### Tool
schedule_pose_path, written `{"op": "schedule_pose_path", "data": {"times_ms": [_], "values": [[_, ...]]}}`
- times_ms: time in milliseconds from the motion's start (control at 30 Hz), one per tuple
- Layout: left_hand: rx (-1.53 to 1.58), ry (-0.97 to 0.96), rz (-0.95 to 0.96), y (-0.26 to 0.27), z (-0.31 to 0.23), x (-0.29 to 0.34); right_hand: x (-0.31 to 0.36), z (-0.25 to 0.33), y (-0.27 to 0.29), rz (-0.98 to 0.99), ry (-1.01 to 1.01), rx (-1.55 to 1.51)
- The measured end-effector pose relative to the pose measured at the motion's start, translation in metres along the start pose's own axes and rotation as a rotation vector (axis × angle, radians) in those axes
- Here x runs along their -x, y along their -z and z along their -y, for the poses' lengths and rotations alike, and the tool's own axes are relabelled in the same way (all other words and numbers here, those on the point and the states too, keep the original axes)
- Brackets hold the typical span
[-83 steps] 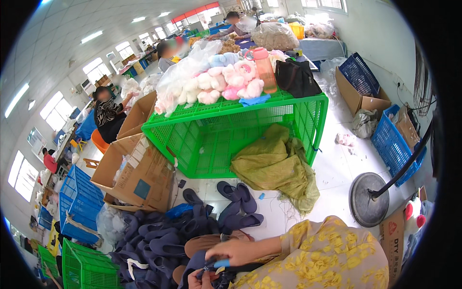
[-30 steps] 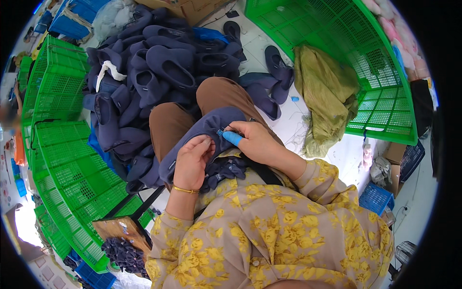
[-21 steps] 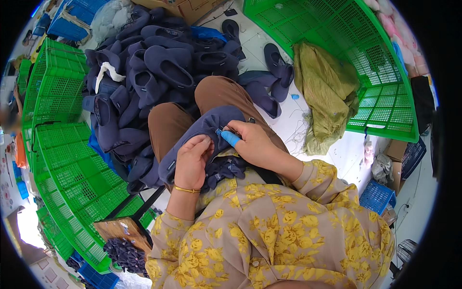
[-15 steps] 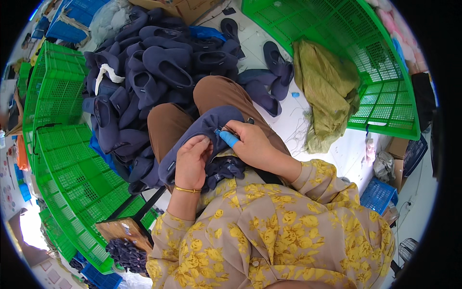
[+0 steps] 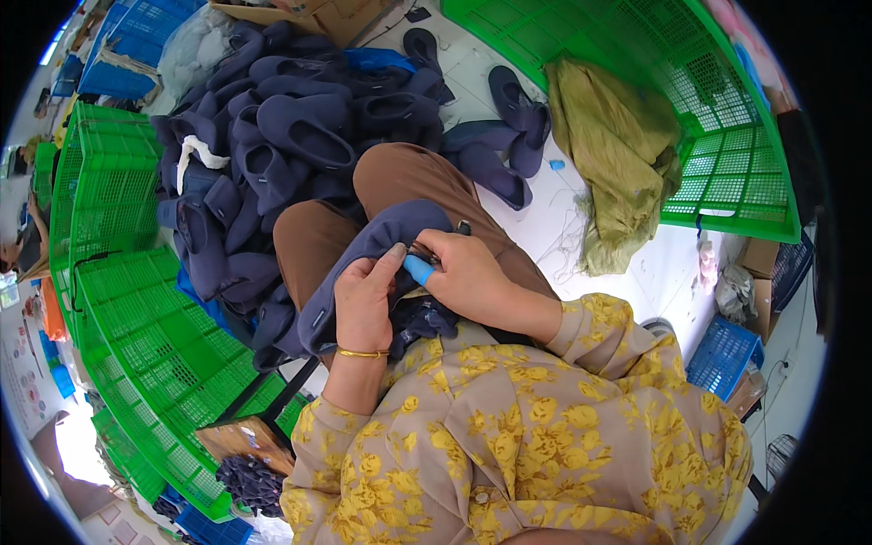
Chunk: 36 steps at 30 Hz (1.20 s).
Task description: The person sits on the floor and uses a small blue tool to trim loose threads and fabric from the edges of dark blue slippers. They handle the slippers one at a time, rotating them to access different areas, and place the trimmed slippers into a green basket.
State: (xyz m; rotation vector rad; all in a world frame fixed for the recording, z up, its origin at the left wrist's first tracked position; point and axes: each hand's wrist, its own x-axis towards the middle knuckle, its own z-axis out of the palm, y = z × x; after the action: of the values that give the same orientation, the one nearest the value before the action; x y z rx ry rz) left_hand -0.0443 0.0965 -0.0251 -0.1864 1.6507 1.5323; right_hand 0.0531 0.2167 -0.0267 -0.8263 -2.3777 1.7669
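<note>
1. The navy slipper (image 5: 386, 232) lies slantwise on the person's lap, over the brown trousers (image 5: 404, 177). Resting on rounded thighs, it could slide if a knee dropped or the grip eased.

2. The left hand (image 5: 365, 289) is nearly closed, thumb against curled fingers, pinching the slipper's near edge. Should that pinch slacken, the edge could twist away from the other hand.

3. The right hand (image 5: 470, 275) is curled closed around a small dark object (image 5: 464, 227) with a shiny end; its kind is too small to tell. If that end is hard or sharp, a slip could snag the fabric or catch the left thumb, which is just beside it.

4. A blue cover (image 5: 418, 269) wraps the right thumb; it may dull touch, making small parts easier to drop.

5. Dark gathered cloth pieces (image 5: 425, 318) sit loose below the hands, so an elbow or a shift of the lap could spill them.

6. Anything falling leftward could be lost among the similar navy slippers in the heap (image 5: 304, 132).
</note>
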Motion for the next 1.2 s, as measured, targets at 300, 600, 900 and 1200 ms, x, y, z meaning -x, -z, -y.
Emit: {"op": "schedule_pose_path", "data": {"times_ms": [300, 600, 900, 1200], "values": [[0.100, 0.005, 0.132, 0.016, 0.004, -0.001, 0.015, -0.007, 0.013, -0.021, -0.014, -0.223], [0.156, 0.032, 0.243, 0.026, 0.007, 0.000, 0.023, -0.005, 0.013, 0.092, -0.023, -0.153], [0.230, 0.002, 0.204, 0.023, 0.008, 0.004, 0.024, -0.005, 0.009, 0.025, 0.068, -0.138], [0.276, -0.027, 0.242, 0.027, 0.014, 0.004, 0.022, -0.015, -0.004, -0.001, 0.191, 0.000]]}}
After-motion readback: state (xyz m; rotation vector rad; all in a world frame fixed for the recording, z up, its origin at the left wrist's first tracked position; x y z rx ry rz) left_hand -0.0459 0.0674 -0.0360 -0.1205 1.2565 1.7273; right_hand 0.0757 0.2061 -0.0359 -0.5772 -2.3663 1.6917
